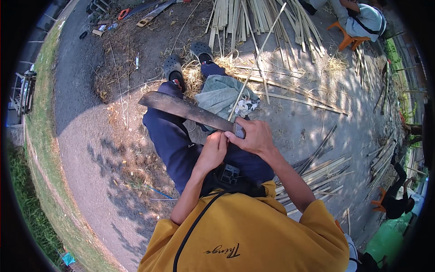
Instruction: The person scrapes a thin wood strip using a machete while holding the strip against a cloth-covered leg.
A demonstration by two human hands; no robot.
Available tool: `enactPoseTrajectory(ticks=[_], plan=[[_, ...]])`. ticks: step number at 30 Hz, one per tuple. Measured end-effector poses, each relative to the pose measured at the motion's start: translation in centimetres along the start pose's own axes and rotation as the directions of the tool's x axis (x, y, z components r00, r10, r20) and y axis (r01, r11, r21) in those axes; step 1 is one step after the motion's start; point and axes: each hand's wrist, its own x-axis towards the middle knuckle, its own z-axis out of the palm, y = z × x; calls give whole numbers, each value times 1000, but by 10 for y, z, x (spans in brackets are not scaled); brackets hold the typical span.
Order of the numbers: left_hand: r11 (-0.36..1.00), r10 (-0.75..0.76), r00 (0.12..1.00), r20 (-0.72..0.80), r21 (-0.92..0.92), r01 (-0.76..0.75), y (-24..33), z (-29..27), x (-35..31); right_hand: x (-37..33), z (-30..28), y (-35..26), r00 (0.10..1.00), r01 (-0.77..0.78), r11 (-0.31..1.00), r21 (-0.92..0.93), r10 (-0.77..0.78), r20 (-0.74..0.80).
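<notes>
My right hand (254, 135) is wrapped round the grip end of a machete (181, 109), its thumb pressed near the base of the blade. The wide dark blade points left across my lap. Just below the blade's base, my left hand (214, 148) is closed with its fingers pinched and touching my right hand. What it pinches is hidden. A long thin bamboo strip (258, 56) runs from the far side down to the blade beside my right hand, where its end goes out of sight. A grey-green cloth (220, 97) lies over my leg beyond the blade.
Many split bamboo strips (235, 20) lie fanned out at the far side, with another pile (317, 174) at my right. Handsaws (154, 13) rest on the ground far left. Someone sits on an orange stool (346, 38) far right; another person (398, 199) is at the right edge.
</notes>
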Motion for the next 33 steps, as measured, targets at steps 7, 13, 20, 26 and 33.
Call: enactPoseTrajectory(ticks=[7,13,20,26,33], plan=[[905,138,986,-94,417,-87,8,3,-8,-4,5,-8,999,-38,998,-49,36,-36],[927,130,981,-144,369,-68,3,4,-16,-4,8,-15,998,-43,998,-52,41,-50],[939,71,987,-144,344,-17,13,7,-39,7,10,2,982,-89,996,-23,84,-172],[953,74,994,-79,301,-47,9,6,-32,1,3,1,992,-76,997,-13,75,-106],[889,303,948,-97,388,-244,-6,-2,-8,-5,3,-4,999,29,1000,4,-29,-37]])
